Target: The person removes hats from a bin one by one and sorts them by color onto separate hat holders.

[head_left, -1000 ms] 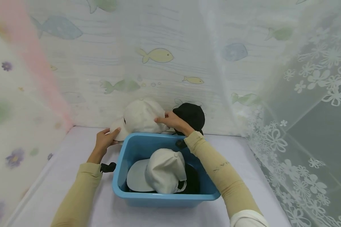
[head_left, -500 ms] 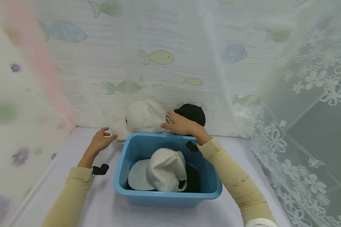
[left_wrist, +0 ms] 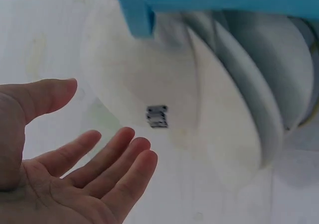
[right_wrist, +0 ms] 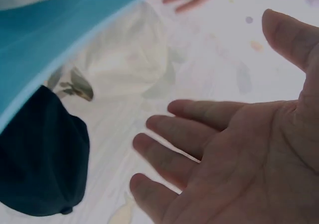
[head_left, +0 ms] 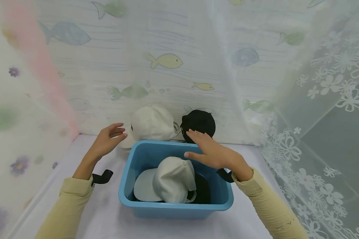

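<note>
A cream baseball cap (head_left: 152,122) stands behind the tub, its brim to the left; the left wrist view shows a small dark mark on its crown (left_wrist: 144,89) and more brims stacked by it. To its right sits a black cap (head_left: 199,121). My left hand (head_left: 107,139) hovers left of the cream cap's brim, fingers loosely bent, holding nothing. Over the back right of the tub my right hand (head_left: 215,152) is held with straight fingers and nothing in it. Inside the blue tub (head_left: 179,207) lies a light grey cap (head_left: 173,181) on top of something black.
A white cloth (head_left: 107,212) covers the table under the tub. Behind it hangs a pale curtain (head_left: 179,86) with printed fish, close to the back caps. Sheer lace (head_left: 317,159) hangs on the right.
Both hands have left the cream cap: the left drew back to the left, the right came back and rightward over the tub. The caps stay behind the tub.
</note>
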Available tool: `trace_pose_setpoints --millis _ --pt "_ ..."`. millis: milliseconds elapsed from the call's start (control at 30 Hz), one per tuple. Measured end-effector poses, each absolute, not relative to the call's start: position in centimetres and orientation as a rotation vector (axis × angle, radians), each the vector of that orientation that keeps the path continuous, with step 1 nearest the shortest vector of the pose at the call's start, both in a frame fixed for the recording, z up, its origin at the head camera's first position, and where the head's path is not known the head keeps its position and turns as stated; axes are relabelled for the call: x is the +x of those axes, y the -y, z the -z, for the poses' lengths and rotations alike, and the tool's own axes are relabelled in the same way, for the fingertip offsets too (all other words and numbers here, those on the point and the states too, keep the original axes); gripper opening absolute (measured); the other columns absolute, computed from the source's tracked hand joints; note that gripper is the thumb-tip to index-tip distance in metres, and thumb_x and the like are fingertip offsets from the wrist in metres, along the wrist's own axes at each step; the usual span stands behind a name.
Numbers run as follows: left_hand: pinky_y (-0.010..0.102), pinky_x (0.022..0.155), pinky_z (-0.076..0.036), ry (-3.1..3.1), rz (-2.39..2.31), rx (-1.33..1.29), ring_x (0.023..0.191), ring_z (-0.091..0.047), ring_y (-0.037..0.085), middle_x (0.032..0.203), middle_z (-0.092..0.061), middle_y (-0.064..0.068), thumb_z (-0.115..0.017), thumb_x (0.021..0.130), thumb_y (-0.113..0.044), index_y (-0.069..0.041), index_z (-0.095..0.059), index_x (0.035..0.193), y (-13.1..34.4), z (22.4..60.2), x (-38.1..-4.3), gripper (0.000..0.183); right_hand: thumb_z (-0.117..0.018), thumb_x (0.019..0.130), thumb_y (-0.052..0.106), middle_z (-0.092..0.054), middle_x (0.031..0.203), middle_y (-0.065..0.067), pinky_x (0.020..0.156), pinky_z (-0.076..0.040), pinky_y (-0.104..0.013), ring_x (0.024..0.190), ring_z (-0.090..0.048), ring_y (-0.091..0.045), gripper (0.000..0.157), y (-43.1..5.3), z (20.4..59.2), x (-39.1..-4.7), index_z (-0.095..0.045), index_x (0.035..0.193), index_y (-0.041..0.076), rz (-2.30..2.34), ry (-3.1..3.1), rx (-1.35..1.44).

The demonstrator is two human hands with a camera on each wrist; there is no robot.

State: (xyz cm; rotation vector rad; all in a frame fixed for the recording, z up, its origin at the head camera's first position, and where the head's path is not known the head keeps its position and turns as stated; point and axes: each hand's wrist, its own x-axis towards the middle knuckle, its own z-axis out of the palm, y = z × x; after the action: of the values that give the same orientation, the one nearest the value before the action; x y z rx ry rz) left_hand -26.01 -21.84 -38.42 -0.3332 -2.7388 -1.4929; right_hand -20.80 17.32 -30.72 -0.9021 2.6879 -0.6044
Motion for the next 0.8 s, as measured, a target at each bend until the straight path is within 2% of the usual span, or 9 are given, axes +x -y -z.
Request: trace_pose_setpoints --millis 133,333,500,800 --pt "0.062 0.110 -0.042 2.723 1.505 -0.461 0.140 -0.045 0.044 0.150 -0.048 0.026 -0.060 0.104 -0.029 -0.003 -0.035 0.157 20.8 37.0 -25.4 0.064 -0.054 0.104 0.049 -0.013 0.171 -0.008 0.126 0.000 -0.056 0.158 -0.005 -0.029 0.082 -18.3 32.0 -19.2 -0.016 0.164 0.009 0.631 -2.682 -0.937" --pt "0.059 0.108 -0.044 2.665 1.466 -0.737 0.136 -0.051 0.044 0.148 -0.052 0.025 -0.062 0.103 -0.019 0.001 -0.042 0.152 19.3 35.4 -25.0 0.056 -0.052 0.103 0.053 -0.013 0.171 -0.008 0.126 -0.002 -0.056 0.158 -0.005 -0.030 0.082 -19.8 34.2 -17.1 -0.017 0.164 0.011 0.689 -2.659 -0.918" --pt "0.057 0.109 -0.045 2.618 1.460 -0.904 0.134 -0.054 0.042 0.148 -0.053 0.022 -0.063 0.102 -0.014 0.000 -0.046 0.150 18.0 34.5 -24.8 0.052 -0.049 0.101 0.061 -0.010 0.172 -0.001 0.125 -0.010 -0.060 0.158 -0.004 -0.031 0.084 -21.1 35.6 -15.9 -0.013 0.165 0.019 0.681 -2.674 -0.846" --pt "0.052 0.109 -0.047 2.601 1.430 -1.096 0.134 -0.056 0.035 0.145 -0.057 0.019 -0.065 0.101 -0.015 -0.003 -0.052 0.147 15.5 34.4 -24.2 0.049 -0.052 0.100 0.060 -0.011 0.171 0.003 0.122 -0.021 -0.063 0.158 -0.008 -0.029 0.083 -22.8 37.7 -14.1 -0.010 0.165 0.029 0.665 -2.689 -0.810"
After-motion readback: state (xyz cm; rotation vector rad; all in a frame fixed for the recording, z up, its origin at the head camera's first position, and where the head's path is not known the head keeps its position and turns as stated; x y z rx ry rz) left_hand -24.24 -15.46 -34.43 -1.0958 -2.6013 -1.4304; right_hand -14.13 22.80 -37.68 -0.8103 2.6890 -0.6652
